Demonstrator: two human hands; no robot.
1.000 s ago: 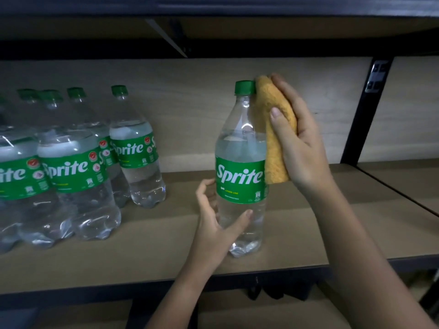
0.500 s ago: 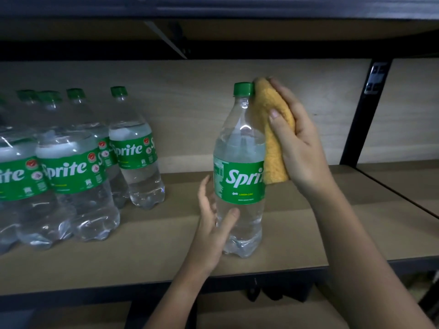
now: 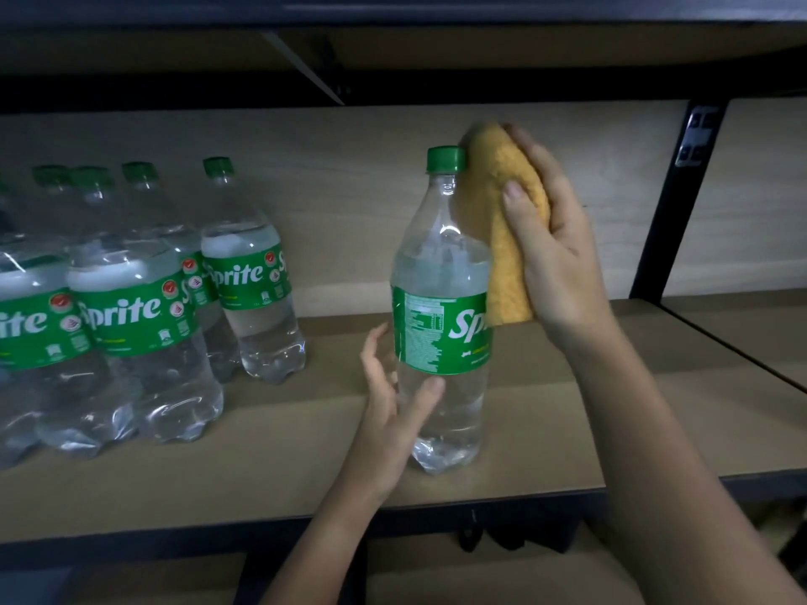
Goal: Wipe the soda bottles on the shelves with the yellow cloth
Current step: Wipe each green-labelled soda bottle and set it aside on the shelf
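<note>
My right hand (image 3: 554,251) has thumb and fingers curled around the yellow cloth (image 3: 502,229), pressing it against the right side of the bottle (image 3: 441,307) from cap (image 3: 445,159) down to label; my left hand (image 3: 393,412) cups the bottle's lower body, thumb across the front and fingers behind. The bottle stands upright near the front edge of the shelf (image 3: 567,421), its label turned so only "Sp" shows. More bottles (image 3: 144,307) stand grouped at the left, well apart.

Black metal upright (image 3: 672,203) right of centre; pale wood back panel (image 3: 349,168) behind.
</note>
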